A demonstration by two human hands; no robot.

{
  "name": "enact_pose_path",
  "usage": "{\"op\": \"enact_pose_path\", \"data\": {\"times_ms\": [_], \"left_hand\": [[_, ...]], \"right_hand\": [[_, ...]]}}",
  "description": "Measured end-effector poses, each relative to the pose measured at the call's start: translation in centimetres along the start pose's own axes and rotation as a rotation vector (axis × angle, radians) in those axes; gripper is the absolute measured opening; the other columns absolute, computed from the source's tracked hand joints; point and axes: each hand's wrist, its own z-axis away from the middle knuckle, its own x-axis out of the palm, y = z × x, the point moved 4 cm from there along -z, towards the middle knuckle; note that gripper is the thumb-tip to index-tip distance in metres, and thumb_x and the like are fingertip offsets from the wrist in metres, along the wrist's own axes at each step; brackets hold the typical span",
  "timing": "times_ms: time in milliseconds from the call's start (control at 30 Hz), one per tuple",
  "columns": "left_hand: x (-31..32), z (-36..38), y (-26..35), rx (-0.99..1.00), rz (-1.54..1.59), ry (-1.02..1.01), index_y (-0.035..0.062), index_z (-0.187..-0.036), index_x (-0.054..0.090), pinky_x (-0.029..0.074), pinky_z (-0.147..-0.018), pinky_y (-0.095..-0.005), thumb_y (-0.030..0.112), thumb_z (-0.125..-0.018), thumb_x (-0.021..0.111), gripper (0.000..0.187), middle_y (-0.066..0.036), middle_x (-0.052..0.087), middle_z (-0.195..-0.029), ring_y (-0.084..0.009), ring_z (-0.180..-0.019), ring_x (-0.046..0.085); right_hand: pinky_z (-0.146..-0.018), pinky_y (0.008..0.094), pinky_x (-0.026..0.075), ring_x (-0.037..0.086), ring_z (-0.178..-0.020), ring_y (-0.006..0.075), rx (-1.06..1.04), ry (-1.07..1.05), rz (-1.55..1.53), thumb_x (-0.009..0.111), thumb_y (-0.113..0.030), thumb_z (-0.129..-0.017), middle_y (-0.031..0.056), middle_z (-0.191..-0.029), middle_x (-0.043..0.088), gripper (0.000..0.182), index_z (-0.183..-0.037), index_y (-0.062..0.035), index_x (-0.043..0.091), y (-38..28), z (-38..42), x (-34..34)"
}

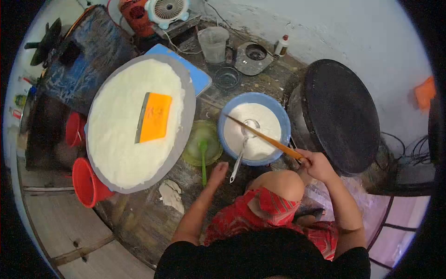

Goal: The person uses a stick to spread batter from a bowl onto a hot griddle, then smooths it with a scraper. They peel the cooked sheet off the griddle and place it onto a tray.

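Note:
My right hand [317, 165] is closed round the handle end of a long, thin wooden stick [267, 138], which slants over a blue basin [289, 128] of white batter [267, 114]. A metal ladle [240, 158] rests in the batter, its handle over the rim. My left hand [219, 173] is near the ladle's handle and a green spoon [203, 158]; its fingers are too small to make out. The spoon stands in a green bowl [188, 153]. At the left, an orange scraper [157, 117] lies on a pale sheet covering a round grey board [186, 109].
A round black griddle [341, 111] stands at the right. Behind are a clear jug [213, 44], a glass bowl [227, 77], a bottle [281, 46] and a fan [167, 10]. Red buckets [86, 183] and a crumpled pale piece [172, 195] are at the left.

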Motion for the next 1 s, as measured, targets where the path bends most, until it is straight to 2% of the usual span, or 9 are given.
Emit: {"op": "enact_pose_path", "data": {"times_ms": [167, 233, 267, 300, 367, 467, 700, 867, 1000], "left_hand": [[-0.6, 0.1, 4.5, -0.086, -0.25, 0.193, -0.0011, -0.097, 0.053, 0.041, -0.078, -0.0398, 0.034, -0.085, 0.042, 0.039, -0.019, 0.057, -0.095, -0.0312, -0.09, 0.055], [-2.1, 2.5, 8.4, 0.023, -1.12, 0.673, -0.0005, -0.099, 0.051, 0.041, -0.075, -0.0423, 0.028, -0.085, 0.041, 0.034, -0.021, 0.057, -0.093, -0.0344, -0.087, 0.055], [-2.6, 2.0, 5.8, 0.076, -1.147, 0.737, -0.0002, -0.102, 0.049, 0.04, -0.075, -0.0444, 0.021, -0.083, 0.041, 0.03, -0.023, 0.055, -0.094, -0.0375, -0.085, 0.054], [-3.2, 1.2, 3.1, 0.082, -1.151, 0.735, -0.0002, -0.102, 0.049, 0.04, -0.075, -0.0444, 0.021, -0.083, 0.041, 0.03, -0.023, 0.055, -0.094, -0.0375, -0.085, 0.054], [-5.4, 0.5, -2.6, -0.308, -0.472, 0.743, -0.0027, -0.097, 0.052, 0.041, -0.073, -0.0458, 0.02, -0.08, 0.044, 0.029, -0.024, 0.057, -0.089, -0.0386, -0.084, 0.055], [-6.8, 1.7, 0.9, -0.399, -0.734, 0.292, -0.0018, -0.089, 0.056, 0.043, -0.068, -0.0467, 0.022, -0.079, 0.046, 0.028, -0.025, 0.057, -0.083, -0.0394, -0.081, 0.055], [-8.3, 7.4, 9.3, -0.177, -0.796, 0.562, 0.0027, -0.079, 0.058, 0.044, -0.061, -0.0459, 0.023, -0.077, 0.051, 0.021, -0.022, 0.058, -0.076, -0.0381, -0.073, 0.056], [-8.3, 10.1, 10.7, 0.034, -0.794, 0.606, 0.003, -0.077, 0.058, 0.043, -0.056, -0.0455, 0.02, -0.077, 0.053, 0.018, -0.018, 0.058, -0.071, -0.0372, -0.065, 0.055], [-8.8, 11.4, 10.4, -0.059, -0.77, 0.601, 0.0053, -0.084, 0.059, 0.043, -0.059, -0.0442, 0.023, -0.078, 0.053, 0.019, -0.017, 0.058, -0.072, -0.0358, -0.07, 0.055]], "right_hand": [[-0.052, 0.0288, 0.043, 0.053, -0.051, 0.0164, 0.111, 0.155, -0.227, 0.05, -0.008, -0.081, 0.0107, -0.064, 0.057, 0.032, -0.113, -0.0079, 0.05, 3.1, 8.3, -1.4], [-0.047, 0.0251, 0.042, 0.049, -0.048, 0.0093, 0.387, 0.122, -0.383, 0.049, -0.009, -0.083, 0.0045, -0.062, 0.056, 0.032, -0.115, -0.0073, 0.049, 3.9, 11.3, -1.7], [-0.047, 0.0251, 0.042, 0.049, -0.048, 0.0093, 0.389, 0.124, -0.39, 0.049, -0.009, -0.083, 0.0045, -0.062, 0.056, 0.032, -0.115, -0.0073, 0.049, 4.3, 12.5, -1.4], [-0.046, 0.0235, 0.041, 0.048, -0.047, 0.0077, 0.399, 0.155, -0.415, 0.048, -0.009, -0.084, 0.0021, -0.062, 0.055, 0.032, -0.115, -0.0081, 0.049, 4.8, 13.7, -1.2], [-0.044, 0.0219, 0.04, 0.047, -0.046, 0.0062, 0.414, 0.188, -0.443, 0.048, -0.01, -0.085, -0.0003, -0.062, 0.054, 0.031, -0.116, -0.009, 0.05, 5.9, 15.6, -1.0], [-0.049, 0.022, 0.042, 0.049, -0.052, 0.0058, 0.463, 0.186, -0.546, 0.048, -0.011, -0.085, 0.0006, -0.064, 0.055, 0.031, -0.116, -0.0084, 0.049, 7.4, 16.8, -0.3], [-0.065, 0.032, 0.045, 0.058, -0.072, 0.0292, 0.124, 0.202, -0.2, 0.055, -0.014, -0.078, 0.0151, -0.087, 0.06, 0.025, -0.102, -0.013, 0.059, 6.2, 11.1, -1.3], [-0.067, 0.0315, 0.045, 0.059, -0.075, 0.0285, -0.101, -0.069, -0.11, 0.056, -0.015, -0.077, 0.0133, -0.087, 0.06, 0.024, -0.1, -0.0156, 0.06, 1.8, 2.9, -0.5], [-0.066, 0.033, 0.045, 0.058, -0.074, 0.0289, -0.209, -0.165, -0.26, 0.057, -0.015, -0.076, 0.0122, -0.087, 0.06, 0.024, -0.099, -0.0179, 0.061, 2.1, -2.0, 3.4]]}}
